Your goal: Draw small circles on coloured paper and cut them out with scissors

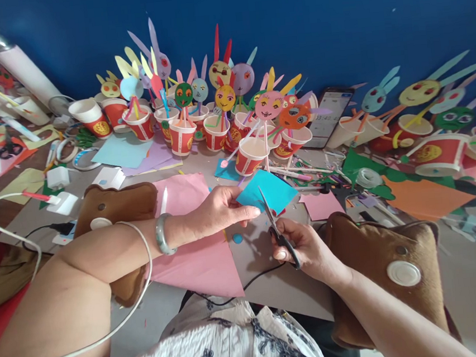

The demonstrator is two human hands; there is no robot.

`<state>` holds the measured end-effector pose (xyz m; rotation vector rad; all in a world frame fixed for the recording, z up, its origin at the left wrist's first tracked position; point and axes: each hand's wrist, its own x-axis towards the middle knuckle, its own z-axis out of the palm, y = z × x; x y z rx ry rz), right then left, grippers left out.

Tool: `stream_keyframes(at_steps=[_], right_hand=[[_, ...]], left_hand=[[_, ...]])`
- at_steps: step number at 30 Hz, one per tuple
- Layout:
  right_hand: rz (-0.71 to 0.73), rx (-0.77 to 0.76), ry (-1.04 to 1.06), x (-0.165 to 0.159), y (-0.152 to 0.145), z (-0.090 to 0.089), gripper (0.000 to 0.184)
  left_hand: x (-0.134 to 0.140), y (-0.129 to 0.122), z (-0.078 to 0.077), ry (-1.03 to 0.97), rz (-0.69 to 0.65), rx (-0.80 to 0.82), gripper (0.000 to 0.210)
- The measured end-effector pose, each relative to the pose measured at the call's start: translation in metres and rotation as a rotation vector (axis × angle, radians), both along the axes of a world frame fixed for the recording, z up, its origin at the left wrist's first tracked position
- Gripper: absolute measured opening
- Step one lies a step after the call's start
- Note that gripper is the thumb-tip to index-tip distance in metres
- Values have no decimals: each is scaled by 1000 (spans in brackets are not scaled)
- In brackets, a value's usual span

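Observation:
My left hand (pixel 226 206) pinches the left corner of a bright blue sheet of paper (pixel 279 188), thumb on top and fingers beneath. In my right hand (pixel 301 245) is a pair of scissors (pixel 284 240) with black handles. Its blades point up and away from me and lie across the front edge of the blue paper; whether they are parted I cannot tell. Below the paper, a small blue disc (pixel 237 238) rests on the table. A large pink sheet (pixel 199 261) lies under my left forearm.
Red paper cups (pixel 183 137) holding straws with paper rabbit faces line the blue wall. Brown plush cushions (pixel 385 271) flank my arms. A white cable (pixel 146 277) loops over my left arm. A phone (pixel 328 116) leans at the back. Orange paper (pixel 431 196) lies on the right.

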<state>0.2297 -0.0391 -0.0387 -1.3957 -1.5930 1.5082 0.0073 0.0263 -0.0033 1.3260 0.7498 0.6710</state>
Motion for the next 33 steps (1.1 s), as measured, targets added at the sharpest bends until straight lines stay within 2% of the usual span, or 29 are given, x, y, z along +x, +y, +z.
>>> stream_keyframes(at_steps=[13,33], right_hand=[[-13,-42,57,-3,0,6,64],[-27,-26,67,-1,-1,3,62]], left_hand=[[-1,1,0,-18,-17,39,12],[-2,1,3,17,25,93,13]])
